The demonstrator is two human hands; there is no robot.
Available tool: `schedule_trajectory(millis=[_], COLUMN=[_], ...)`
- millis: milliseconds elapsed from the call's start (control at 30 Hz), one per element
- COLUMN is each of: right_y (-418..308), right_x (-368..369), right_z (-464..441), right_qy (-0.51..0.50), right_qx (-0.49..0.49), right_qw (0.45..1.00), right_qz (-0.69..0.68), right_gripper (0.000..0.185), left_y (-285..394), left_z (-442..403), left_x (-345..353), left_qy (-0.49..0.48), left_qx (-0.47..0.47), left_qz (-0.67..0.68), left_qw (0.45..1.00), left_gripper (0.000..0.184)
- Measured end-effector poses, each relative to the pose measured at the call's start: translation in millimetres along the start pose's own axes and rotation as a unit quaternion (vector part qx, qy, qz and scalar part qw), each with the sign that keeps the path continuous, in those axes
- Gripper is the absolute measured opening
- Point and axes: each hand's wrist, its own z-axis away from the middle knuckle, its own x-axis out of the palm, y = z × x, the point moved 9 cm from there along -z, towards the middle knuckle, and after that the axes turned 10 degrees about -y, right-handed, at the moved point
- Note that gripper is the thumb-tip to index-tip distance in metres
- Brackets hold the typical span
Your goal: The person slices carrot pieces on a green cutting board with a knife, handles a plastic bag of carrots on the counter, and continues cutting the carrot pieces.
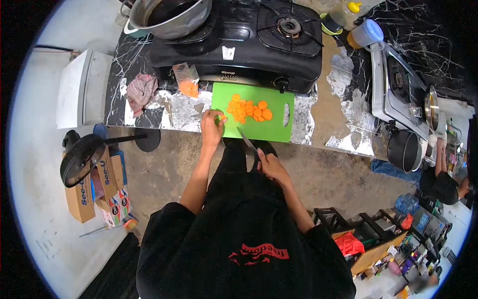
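A green cutting board [279,132] lies at the counter's front edge, with sliced carrot rounds [249,108] heaped on its upper middle. My left hand [212,127] is at the board's left edge, fingers curled, and a small carrot piece [223,118] shows at its fingertips. In my right hand [272,167], held just in front of the counter, is the handle of a knife [246,139]. The blade points up and left over the board's front part, apart from the heaped slices. Left of the board, a clear plastic bag [188,85] holds something orange.
Behind the board stands a black two-burner stove [236,50] with a large metal pot [172,20]. A crumpled cloth [142,92] lies to the left. Rightward are a second stove [398,82] and a dark pot [402,149]; another person [443,184] is at far right.
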Motion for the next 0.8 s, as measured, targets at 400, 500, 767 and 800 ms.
schedule_trajectory(millis=[400, 500, 767, 800], right_y=[-35.2, -32.9, -49.4, -52.7], right_x=[-21.6, -30.4, -47.5, -48.4], right_z=[-52.0, -59.9, -60.1, -63.2], right_qy=[-0.067, -0.033, 0.018, 0.018], right_qx=[-0.091, -0.144, -0.118, -0.123], right_qw=[0.985, 0.967, 0.955, 0.952], right_qz=[0.13, 0.206, 0.273, 0.279], right_gripper=[0.068, 0.066, 0.065, 0.065], left_y=[3.0, 1.5, 3.2, 4.5], left_z=[4.7, 18.4, 43.1, 40.8], left_x=[-11.7, -5.9, 22.2, 19.0], left_qy=[0.028, 0.045, 0.072, 0.078], left_qx=[-0.071, -0.099, -0.18, -0.195], left_qz=[0.049, 0.071, 0.12, 0.108], left_qw=[0.996, 0.991, 0.974, 0.972], left_gripper=[0.017, 0.01, 0.012, 0.013])
